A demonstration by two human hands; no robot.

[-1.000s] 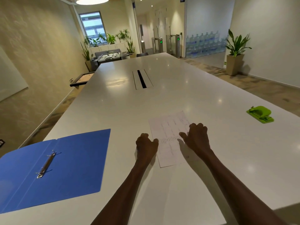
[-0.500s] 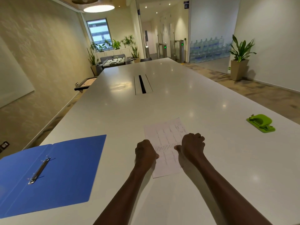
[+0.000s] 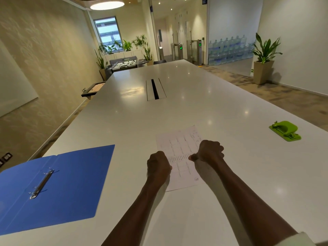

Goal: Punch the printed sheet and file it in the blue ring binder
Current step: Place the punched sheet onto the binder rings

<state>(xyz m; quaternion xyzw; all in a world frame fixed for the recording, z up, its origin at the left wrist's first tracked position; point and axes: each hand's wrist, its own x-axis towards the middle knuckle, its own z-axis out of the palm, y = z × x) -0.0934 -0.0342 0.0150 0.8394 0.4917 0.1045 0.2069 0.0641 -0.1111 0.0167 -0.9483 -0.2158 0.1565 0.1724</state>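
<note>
Early stage, nothing punched or filed as far as can be judged. The printed sheet (image 3: 179, 157) is seen lying on the white table (image 3: 230, 174) straight ahead, gripped at its two long edges: the left hand (image 3: 158, 166) is curled at the left edge with the thumb laid on the paper, and the right hand (image 3: 209, 153) is curled at the right edge, thumb pinching the margin. Both sets of fingers are closed tight on the sheet; whether the paper is lifted off the table or just pressed flat cannot be told. No holes are visible along any edge of the sheet, though the print is too small for certainty. The green hole punch (image 3: 285, 130) is set well apart to the right on the table, untouched, with no paper in it. The blue ring binder (image 3: 71, 183) is laid open and flat to the left, well apart from the sheet; its ring mechanism (image 3: 41, 183) holds no pages, and whether the rings are open or closed cannot be made out. Left to do, as judged: the sheet carried to the punch, aligned and punched, then carried across to the binder, threaded onto the rings, and the cover closed.
</note>
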